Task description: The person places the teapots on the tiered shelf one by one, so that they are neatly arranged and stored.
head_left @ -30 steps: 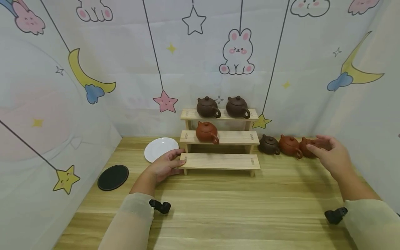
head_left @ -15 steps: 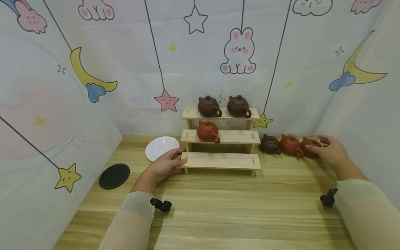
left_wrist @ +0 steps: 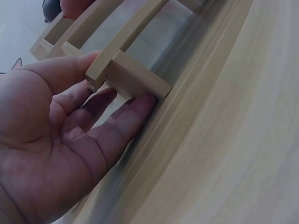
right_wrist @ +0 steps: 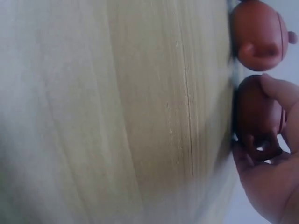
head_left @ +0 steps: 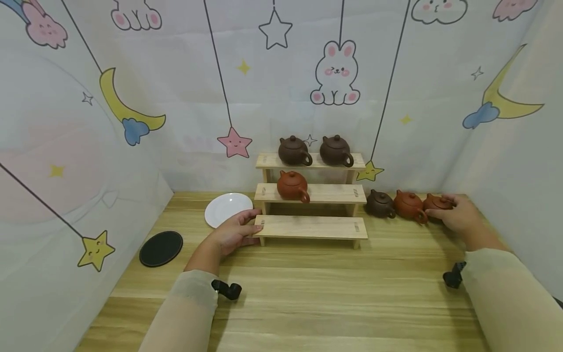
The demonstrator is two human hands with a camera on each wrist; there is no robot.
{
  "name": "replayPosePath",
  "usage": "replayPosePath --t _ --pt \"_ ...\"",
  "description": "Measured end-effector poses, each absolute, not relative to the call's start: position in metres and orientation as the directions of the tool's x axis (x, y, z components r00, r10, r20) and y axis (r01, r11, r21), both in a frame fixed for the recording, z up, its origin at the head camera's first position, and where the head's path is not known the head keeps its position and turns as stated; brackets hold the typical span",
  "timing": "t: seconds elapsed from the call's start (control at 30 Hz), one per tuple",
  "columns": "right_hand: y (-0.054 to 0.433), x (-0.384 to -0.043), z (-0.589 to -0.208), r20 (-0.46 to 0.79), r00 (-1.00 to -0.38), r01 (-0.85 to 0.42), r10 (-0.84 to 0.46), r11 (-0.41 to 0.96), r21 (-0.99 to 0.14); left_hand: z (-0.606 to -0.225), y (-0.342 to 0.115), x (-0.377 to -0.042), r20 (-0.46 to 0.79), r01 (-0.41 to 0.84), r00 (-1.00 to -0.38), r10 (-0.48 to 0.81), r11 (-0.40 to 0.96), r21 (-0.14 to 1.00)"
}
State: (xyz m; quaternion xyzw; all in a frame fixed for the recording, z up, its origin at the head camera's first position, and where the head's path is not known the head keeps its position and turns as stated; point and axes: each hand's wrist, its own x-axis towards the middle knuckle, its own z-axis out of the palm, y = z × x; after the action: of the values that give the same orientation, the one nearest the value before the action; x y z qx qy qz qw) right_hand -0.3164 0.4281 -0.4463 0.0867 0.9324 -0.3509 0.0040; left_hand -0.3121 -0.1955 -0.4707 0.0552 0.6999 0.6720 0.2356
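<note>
At the left end of the lowest step of a three-step wooden display stand [head_left: 314,226], my left hand [head_left: 232,232] holds the board's end. In the left wrist view its thumb lies on the board [left_wrist: 122,39] and its fingers reach the leg below. My right hand [head_left: 461,216] grips the rightmost reddish-brown teapot [head_left: 435,201] on the table; in the right wrist view the thumb presses the teapot's body [right_wrist: 256,109] and fingers lie around its handle side. Left of it stand an orange-red teapot [head_left: 408,205] and a dark brown teapot [head_left: 379,203].
Two dark brown teapots, one at left [head_left: 292,150] and one at right [head_left: 335,149], sit on the top step. An orange-red teapot [head_left: 292,185] stands on the middle step. A white plate [head_left: 224,208] and a black round mat [head_left: 161,249] lie at left. Printed cloth [head_left: 184,73] encloses the table.
My right hand has moved left and in toward the rightmost teapot, and its fingers have closed around it. The left hand stays at the stand.
</note>
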Motion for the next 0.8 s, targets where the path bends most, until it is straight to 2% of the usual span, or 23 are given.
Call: replayPosePath --t 0.43,0.6,0.8 --pt "0.415 -0.292 -0.426 -0.041 -0.977 0.168 0.211 0.625 -0.763 -0.471 -0.195 -0.312 -0.260 -0.243 -0.883 0.391 0.093 0.966" --pt "0.401 -0.278 -0.416 -0.015 -0.978 0.148 0.210 0.638 -0.756 -0.471 -0.195 -0.312 -0.259 -0.243 -0.883 0.392 0.091 0.966" --pt "0.373 -0.259 -0.412 0.037 -0.989 0.069 0.142 0.672 -0.737 -0.471 -0.196 -0.311 -0.255 -0.238 -0.884 0.392 0.091 0.967"
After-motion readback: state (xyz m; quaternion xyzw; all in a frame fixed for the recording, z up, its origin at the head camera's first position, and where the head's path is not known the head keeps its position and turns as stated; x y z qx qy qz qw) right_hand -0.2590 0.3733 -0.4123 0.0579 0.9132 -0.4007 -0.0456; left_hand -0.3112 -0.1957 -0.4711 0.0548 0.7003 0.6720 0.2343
